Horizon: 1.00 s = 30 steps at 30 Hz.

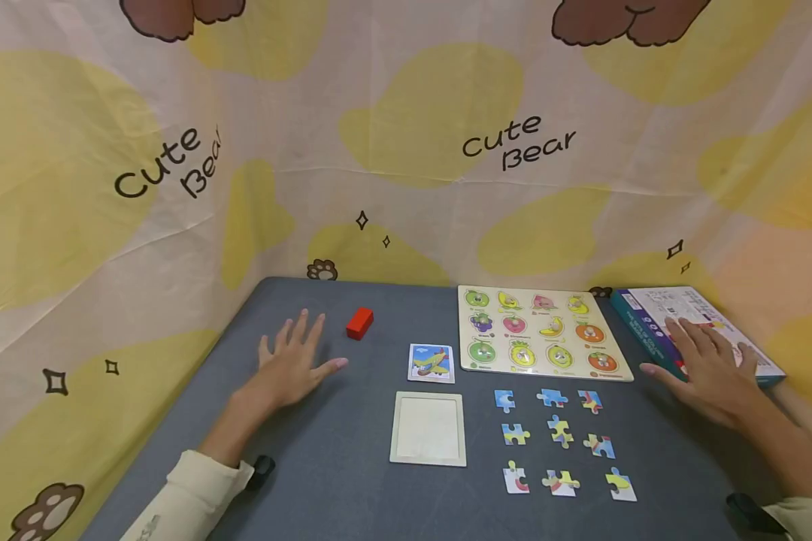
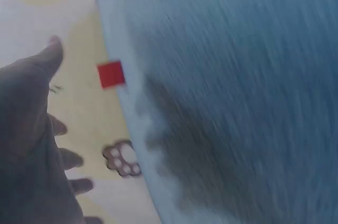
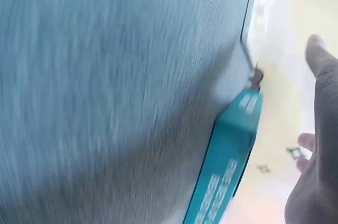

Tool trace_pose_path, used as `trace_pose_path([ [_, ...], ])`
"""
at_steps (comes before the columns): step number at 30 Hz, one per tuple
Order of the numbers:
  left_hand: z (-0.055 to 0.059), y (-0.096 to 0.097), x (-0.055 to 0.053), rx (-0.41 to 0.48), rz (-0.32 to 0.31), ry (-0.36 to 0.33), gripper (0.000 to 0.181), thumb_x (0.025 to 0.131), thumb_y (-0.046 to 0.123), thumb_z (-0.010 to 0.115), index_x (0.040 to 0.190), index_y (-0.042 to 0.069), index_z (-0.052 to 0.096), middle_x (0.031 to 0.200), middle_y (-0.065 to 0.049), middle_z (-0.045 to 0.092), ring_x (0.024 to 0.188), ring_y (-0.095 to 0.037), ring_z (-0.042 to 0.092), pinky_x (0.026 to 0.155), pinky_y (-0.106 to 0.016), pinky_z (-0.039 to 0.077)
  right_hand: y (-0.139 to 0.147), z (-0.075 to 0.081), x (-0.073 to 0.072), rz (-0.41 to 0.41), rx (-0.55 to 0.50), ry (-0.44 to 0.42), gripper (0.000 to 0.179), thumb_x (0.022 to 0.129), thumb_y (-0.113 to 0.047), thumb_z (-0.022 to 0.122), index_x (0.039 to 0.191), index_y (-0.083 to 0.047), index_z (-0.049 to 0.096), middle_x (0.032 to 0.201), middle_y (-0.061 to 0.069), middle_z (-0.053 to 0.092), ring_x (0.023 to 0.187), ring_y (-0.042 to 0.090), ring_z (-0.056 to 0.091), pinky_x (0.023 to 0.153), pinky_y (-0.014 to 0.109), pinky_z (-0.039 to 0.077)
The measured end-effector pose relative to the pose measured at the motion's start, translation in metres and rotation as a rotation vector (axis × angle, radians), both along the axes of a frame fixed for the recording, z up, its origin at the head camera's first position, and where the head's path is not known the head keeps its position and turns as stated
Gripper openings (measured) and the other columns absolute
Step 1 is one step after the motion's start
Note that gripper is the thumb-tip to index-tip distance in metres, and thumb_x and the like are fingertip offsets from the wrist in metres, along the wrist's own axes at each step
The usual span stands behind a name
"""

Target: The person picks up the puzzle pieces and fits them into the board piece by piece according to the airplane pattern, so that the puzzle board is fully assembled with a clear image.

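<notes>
- While the left hand (image 1: pixel 287 368) has its fingers spread and grips nothing, its shadow falls on the surface (image 1: pixel 338 466), which suggests it hovers.
- The right hand (image 1: pixel 710 376) is also unclenched and holds nothing; overhead it overlaps the box (image 1: pixel 656 308), yet its wrist view shows the two apart.
- Just beyond the left thumb lies a red block (image 1: pixel 359 323), within easy reach of that hand.
- Between the hands, nearer the right, nine jigsaw pieces (image 1: pixel 560 432) lie in three rows, picture side up; the gaps probably let each be seen and picked up singly.
- Nearer the left hand, a shallow square tray (image 1: pixel 428 429) lies flat beside them, its raised rim likely meant to keep pieces from sliding.
- Just past that, also between the hands, an airplane card (image 1: pixel 431 364) faces up, perhaps as a reference, since its colours resemble the pieces'.
- The fruit board (image 1: pixel 533 336) lies left of the right hand and farther off, seemingly set back to leave working room.
</notes>
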<state>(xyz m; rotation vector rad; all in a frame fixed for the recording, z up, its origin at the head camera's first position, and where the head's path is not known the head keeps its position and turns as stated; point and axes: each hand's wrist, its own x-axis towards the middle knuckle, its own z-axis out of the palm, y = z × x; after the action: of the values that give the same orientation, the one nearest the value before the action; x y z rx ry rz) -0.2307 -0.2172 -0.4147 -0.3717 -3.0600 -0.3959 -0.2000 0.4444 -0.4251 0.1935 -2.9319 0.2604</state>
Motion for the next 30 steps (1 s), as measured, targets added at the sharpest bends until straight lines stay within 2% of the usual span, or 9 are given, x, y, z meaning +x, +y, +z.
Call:
trace_pose_path([
  [3, 0.002, 0.015, 0.007, 0.057, -0.064, -0.016, 0.093, 0.101, 0.06, 0.061, 0.167, 0.004, 0.026, 0.172, -0.026, 0.022, 0.154, -0.054, 0.025, 0.114, -0.081, 0.016, -0.017, 0.002, 0.0, 0.028, -0.016, 0.02, 0.102, 0.097, -0.062, 0.063, 0.169, -0.008, 0.015, 0.16, 0.036, 0.029, 0.138, 0.065, 0.023, 0.102, 0.088, 0.007],
  [5, 0.006, 0.028, 0.014, 0.096, -0.104, -0.032, 0.089, 0.101, 0.054, 0.066, 0.165, 0.002, 0.033, 0.169, -0.026, 0.031, 0.151, -0.052, 0.032, 0.114, -0.077, 0.023, -0.032, 0.003, 0.001, 0.048, -0.011, 0.02, 0.101, 0.096, -0.061, 0.066, 0.167, -0.006, 0.022, 0.156, 0.036, 0.035, 0.137, 0.064, 0.027, 0.099, 0.087, 0.013],
  [11, 0.015, 0.063, 0.033, 0.239, -0.208, -0.157, 0.082, 0.098, 0.045, 0.075, 0.161, 0.004, 0.044, 0.16, -0.017, 0.046, 0.146, -0.039, 0.041, 0.118, -0.064, 0.035, -0.082, 0.012, 0.005, 0.119, -0.061, -0.037, 0.097, 0.092, -0.058, 0.074, 0.163, -0.003, 0.034, 0.156, 0.035, 0.042, 0.137, 0.06, 0.031, 0.101, 0.081, 0.018],
  [16, 0.009, 0.083, 0.041, 0.319, -0.295, -0.27, 0.086, 0.092, 0.043, 0.082, 0.158, 0.002, 0.047, 0.154, -0.015, 0.05, 0.142, -0.033, 0.047, 0.116, -0.057, 0.041, -0.124, 0.015, 0.008, 0.191, -0.108, -0.094, 0.09, 0.09, -0.055, 0.08, 0.156, -0.002, 0.048, 0.154, 0.032, 0.048, 0.139, 0.056, 0.036, 0.102, 0.074, 0.023],
  [20, 0.002, 0.09, 0.045, 0.337, -0.34, -0.323, 0.09, 0.086, 0.042, 0.089, 0.156, 0.001, 0.049, 0.152, -0.015, 0.051, 0.139, -0.031, 0.049, 0.116, -0.055, 0.042, -0.15, 0.014, 0.007, 0.259, -0.173, -0.16, 0.085, 0.088, -0.051, 0.083, 0.153, -0.004, 0.054, 0.145, 0.022, 0.061, 0.137, 0.051, 0.045, 0.103, 0.07, 0.026],
  [23, -0.003, 0.091, 0.047, 0.313, -0.355, -0.355, 0.094, 0.081, 0.04, 0.093, 0.156, 0.003, 0.049, 0.155, -0.013, 0.048, 0.14, -0.03, 0.047, 0.116, -0.054, 0.041, -0.164, 0.012, 0.006, 0.3, -0.21, -0.217, 0.081, 0.089, -0.047, 0.084, 0.152, -0.005, 0.056, 0.138, 0.013, 0.068, 0.133, 0.044, 0.051, 0.103, 0.068, 0.027],
  [30, -0.008, 0.093, 0.048, 0.275, -0.393, -0.388, 0.102, 0.076, 0.029, 0.098, 0.159, 0.002, 0.045, 0.157, -0.015, 0.044, 0.145, -0.03, 0.042, 0.117, -0.053, 0.04, -0.187, 0.008, 0.004, 0.375, -0.239, -0.315, 0.052, 0.092, -0.036, 0.083, 0.136, -0.01, 0.071, 0.139, 0.012, 0.067, 0.134, 0.042, 0.053, 0.111, 0.07, 0.032],
])
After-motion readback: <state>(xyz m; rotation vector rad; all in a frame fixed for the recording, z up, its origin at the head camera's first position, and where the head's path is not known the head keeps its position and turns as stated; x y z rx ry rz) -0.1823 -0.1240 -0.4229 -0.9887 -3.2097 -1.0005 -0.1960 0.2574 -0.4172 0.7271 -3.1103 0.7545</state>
